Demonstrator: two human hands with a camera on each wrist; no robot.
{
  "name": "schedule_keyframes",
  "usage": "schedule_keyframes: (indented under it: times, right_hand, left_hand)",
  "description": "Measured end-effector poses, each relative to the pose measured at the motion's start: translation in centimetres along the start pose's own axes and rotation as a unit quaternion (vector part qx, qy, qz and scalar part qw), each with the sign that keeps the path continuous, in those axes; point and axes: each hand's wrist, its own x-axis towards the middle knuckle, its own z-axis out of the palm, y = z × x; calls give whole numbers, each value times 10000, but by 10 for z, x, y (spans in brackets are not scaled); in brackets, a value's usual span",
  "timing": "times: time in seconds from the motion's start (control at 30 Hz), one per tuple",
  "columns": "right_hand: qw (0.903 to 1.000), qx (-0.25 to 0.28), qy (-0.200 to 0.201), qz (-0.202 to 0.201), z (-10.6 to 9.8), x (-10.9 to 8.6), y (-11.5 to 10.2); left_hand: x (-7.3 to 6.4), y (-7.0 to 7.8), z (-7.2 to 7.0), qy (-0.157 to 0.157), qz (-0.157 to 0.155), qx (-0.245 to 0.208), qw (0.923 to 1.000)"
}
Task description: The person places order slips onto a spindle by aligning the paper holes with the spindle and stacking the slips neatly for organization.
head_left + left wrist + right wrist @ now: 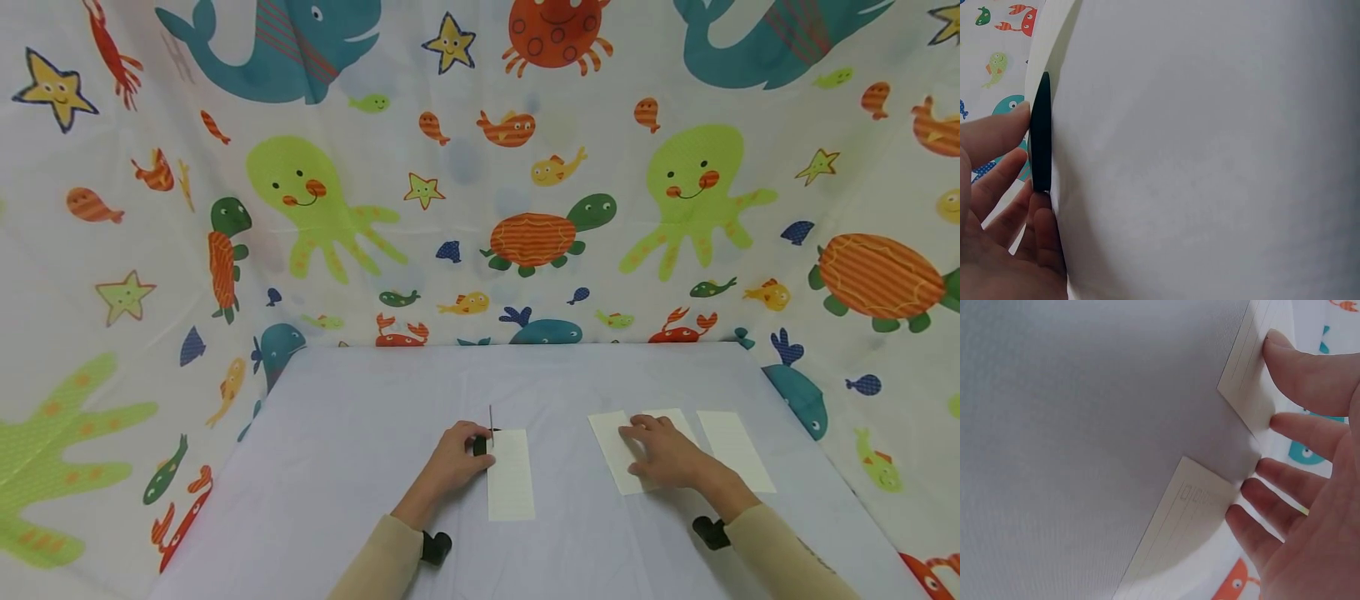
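4 cards (pixel 512 492), right hand (pixel 666 452) on perhaps 2, left hand (pixel 454 458) gripping bar (pixel 1041 137)

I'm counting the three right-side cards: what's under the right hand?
The left lined card and middle lined card show partly; what the right hand covers is hidden.

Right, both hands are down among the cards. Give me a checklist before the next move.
1. Left hand has a grip on the dark, slender, tapered object: ok.
2. Cream, lined, rectangular paper card by the left hand stands apart from the three on the right: ok.
3. Right hand clear of that trio's left card: not ok, it overlaps it.
4. Middle card fully visible from the head view: not ok, partly covered.
5. Right hand pinching a card: cannot tell.
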Motion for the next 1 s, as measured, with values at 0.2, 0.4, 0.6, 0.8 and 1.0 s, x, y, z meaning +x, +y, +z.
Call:
schedule_keyframes:
  times: [0.2,0.4,0.6,0.8,1.0]
  right_hand:
    - [9999,-116,68,42,1,0,-5]
    - [9997,-192,142,30,1,-1,-8]
    - [9996,-215,199,-2,2,1,-8]
    - [9992,-181,353,87,3,0,-14]
    - [9982,-70,460,369,7,1,-18]
  left_hand:
    - [-1,0,-1,23,25,38,10000]
    - [-1,1,-1,37,43,-19,10000]
    - [1,0,2,46,-6,7,10000]
    - [0,-1,3,40,-3,13,10000]
    - [-1,-1,1,57,-55,-45,10000]
